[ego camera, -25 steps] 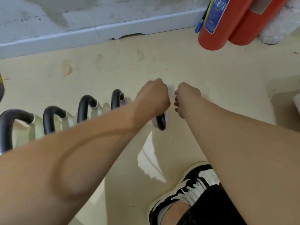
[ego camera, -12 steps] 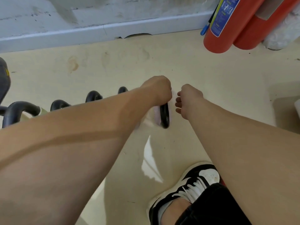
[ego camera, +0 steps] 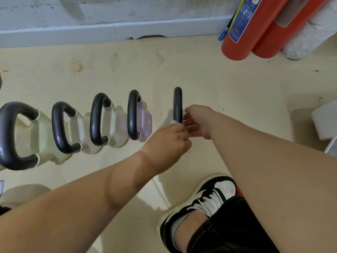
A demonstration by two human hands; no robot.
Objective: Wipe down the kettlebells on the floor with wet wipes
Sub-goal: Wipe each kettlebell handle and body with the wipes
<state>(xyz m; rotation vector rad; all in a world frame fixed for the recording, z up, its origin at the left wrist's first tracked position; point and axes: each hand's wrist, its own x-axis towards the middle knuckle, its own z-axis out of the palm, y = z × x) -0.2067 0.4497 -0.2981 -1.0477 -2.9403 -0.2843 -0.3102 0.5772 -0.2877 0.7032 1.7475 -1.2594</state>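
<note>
Several kettlebells stand in a row on the beige floor, with black handles and pale green, cream or lilac bodies. The rightmost kettlebell (ego camera: 177, 104) shows its black handle edge-on; its lilac body is mostly hidden. My left hand (ego camera: 169, 143) is closed at the near end of that handle, with a whitish bit of wet wipe (ego camera: 174, 122) at its fingertips. My right hand (ego camera: 197, 122) hovers just right of the handle, fingers loosely apart and holding nothing I can make out. The lilac kettlebell (ego camera: 145, 121) stands one place to the left.
Two red fire extinguishers (ego camera: 242, 33) and a white wrapped roll (ego camera: 310, 33) lean at the back right against the grey skirting board (ego camera: 109, 30). A white box (ego camera: 326, 123) sits at the right edge. My black-and-white shoe (ego camera: 206, 198) is below the hands.
My left hand slid along the rightmost handle from its far top end to its near end. The view dropped, so the row of kettlebells shows in full. The right hand opened slightly.
</note>
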